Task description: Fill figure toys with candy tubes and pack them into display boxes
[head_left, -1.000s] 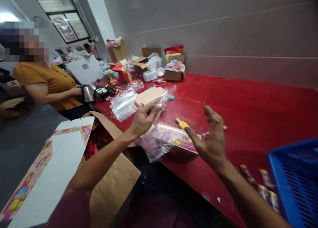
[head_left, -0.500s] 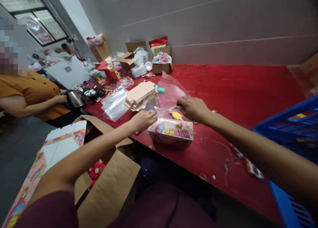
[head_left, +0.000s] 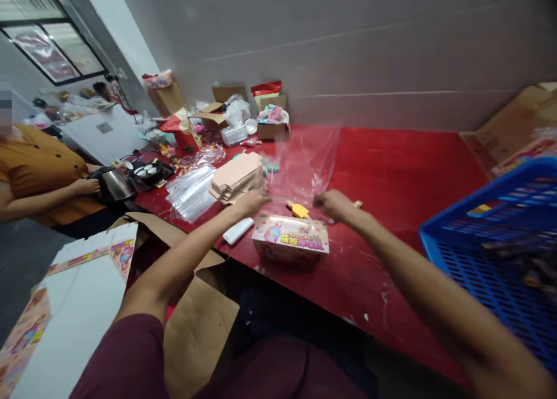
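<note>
A clear plastic bag (head_left: 304, 158) is stretched between my two hands above the red table. My left hand (head_left: 252, 205) is closed on the bag's left side, beside a stack of tan cardboard pieces (head_left: 237, 173). The bag's right side is pinched in my right hand (head_left: 334, 205). Just below the hands sits a printed box (head_left: 290, 240), near the table's front edge. Between the hands and the box lies a yellow item (head_left: 299, 210). A white device (head_left: 238, 231) rests left of the box.
Flat clear bags (head_left: 190, 191) lie left of the cardboard stack. A blue basket (head_left: 483, 254) stands at the right. An open brown carton (head_left: 202, 323) is at the lower left. At the far left a person holds a kettle (head_left: 115, 185).
The bag has been lifted and spread wider between my hands, and my hands are farther apart. The white device now shows below my left hand. The view has shifted right.
</note>
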Available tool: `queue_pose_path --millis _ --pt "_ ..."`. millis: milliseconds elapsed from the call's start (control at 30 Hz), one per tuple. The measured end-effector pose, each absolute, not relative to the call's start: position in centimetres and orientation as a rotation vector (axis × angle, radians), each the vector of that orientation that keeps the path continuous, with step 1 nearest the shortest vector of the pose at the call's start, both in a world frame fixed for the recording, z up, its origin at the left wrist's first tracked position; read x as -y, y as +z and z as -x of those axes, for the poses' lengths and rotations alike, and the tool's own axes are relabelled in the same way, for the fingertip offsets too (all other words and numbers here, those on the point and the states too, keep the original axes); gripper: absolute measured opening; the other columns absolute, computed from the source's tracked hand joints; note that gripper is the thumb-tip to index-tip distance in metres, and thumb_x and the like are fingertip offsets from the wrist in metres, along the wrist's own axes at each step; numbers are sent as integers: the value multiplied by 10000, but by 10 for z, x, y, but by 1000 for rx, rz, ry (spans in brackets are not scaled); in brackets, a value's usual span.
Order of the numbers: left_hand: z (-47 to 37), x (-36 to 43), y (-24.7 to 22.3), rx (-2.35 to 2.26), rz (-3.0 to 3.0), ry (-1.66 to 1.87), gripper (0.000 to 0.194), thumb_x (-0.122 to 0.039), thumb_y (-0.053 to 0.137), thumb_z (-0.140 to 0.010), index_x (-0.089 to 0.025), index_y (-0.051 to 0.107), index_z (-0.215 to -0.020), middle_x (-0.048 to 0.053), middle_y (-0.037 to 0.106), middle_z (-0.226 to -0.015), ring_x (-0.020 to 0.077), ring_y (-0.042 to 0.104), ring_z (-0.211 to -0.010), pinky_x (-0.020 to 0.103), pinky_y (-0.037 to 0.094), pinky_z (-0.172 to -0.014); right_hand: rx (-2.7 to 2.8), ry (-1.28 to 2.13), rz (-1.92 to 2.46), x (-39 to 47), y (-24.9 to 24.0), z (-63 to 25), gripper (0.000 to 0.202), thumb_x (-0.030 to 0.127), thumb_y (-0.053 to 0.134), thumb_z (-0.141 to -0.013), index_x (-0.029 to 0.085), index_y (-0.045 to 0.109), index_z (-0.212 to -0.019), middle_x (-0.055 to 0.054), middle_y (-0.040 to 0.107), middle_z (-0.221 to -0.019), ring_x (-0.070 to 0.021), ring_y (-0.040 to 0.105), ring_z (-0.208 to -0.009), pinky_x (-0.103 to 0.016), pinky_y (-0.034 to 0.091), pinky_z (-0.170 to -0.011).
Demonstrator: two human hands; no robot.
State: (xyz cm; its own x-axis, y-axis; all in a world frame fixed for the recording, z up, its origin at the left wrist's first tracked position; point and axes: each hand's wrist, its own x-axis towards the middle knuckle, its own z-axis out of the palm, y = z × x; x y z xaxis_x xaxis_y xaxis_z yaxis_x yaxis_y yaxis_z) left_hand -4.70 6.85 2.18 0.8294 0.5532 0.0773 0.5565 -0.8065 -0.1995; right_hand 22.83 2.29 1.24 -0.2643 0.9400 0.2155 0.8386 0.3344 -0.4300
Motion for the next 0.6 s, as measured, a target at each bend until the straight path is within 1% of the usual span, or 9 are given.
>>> queue_pose_path --millis 67,100,200,267,367,400,467,533,600 --pt "51 -77 -5 905 2840 88 300 -52 563 -817 -156 695 -1066 76 729 -985 167 667 -840 247 515 -758 2218 474 1556 -25 -15 -220 237 214 508 -854 135 659 -689 -65 652 -665 -152 575 -656 -245 400 -618" --pt "53 -78 -12 916 2844 98 295 -66 562 -827 -161 688 -1076 68 727 -984 157 670 -828 230 513 -733 2213 516 1557 -26 -24 -219 240 232 510 -860 144 669 -703 -53 658 -664 -142 565 -624 -234 392 -586" --pt "60 -72 -16 919 2866 103 302 -124 514 -892 -158 629 -1169 85 691 -1097 157 674 -886 231 516 -742 2174 567 1578 -19 -39 -228 307 287 463 -897 159 677 -718 -55 653 -665 -154 550 -603 -248 391 -559" --pt "66 -64 -16 860 2873 95 309 -132 472 -920 -150 595 -1202 117 652 -1191 177 669 -937 255 522 -759 2153 563 1591 -7 -44 -235 341 297 420 -917 157 689 -760 -72 642 -690 -175 557 -636 -273 417 -593" --pt "79 -49 -23 576 2803 -41 314 -105 392 -940 -134 566 -1200 170 606 -1258 204 652 -994 293 525 -793 2058 383 1551 22 -56 -238 319 292 422 -923 141 702 -942 -108 633 -827 -213 591 -749 -318 471 -682" --pt "84 -42 -26 473 2756 -123 309 -103 369 -945 -128 557 -1190 178 617 -1228 204 652 -981 302 526 -796 1995 270 1525 34 -60 -236 311 284 429 -927 136 689 -1017 -117 626 -879 -222 599 -783 -329 485 -702" --pt "94 -28 -32 339 2677 -305 271 -116 355 -956 -116 549 -1145 167 661 -1097 196 654 -915 315 527 -794 1864 35 1450 60 -71 -228 289 234 436 -940 145 635 -1130 -117 617 -934 -224 609 -824 -338 508 -729" --pt "102 -12 -35 292 2637 -476 216 -135 376 -960 -108 552 -1082 138 679 -973 197 650 -867 338 526 -806 1790 -136 1352 84 -80 -219 261 151 447 -938 175 586 -1157 -97 624 -937 -211 617 -849 -333 520 -760" --pt "108 5 -37 279 2624 -599 190 -132 397 -953 -103 560 -1045 123 681 -922 206 648 -869 365 517 -828 1766 -239 1258 103 -89 -211 248 77 488 -909 190 567 -1116 -85 632 -935 -200 622 -868 -327 527 -780"
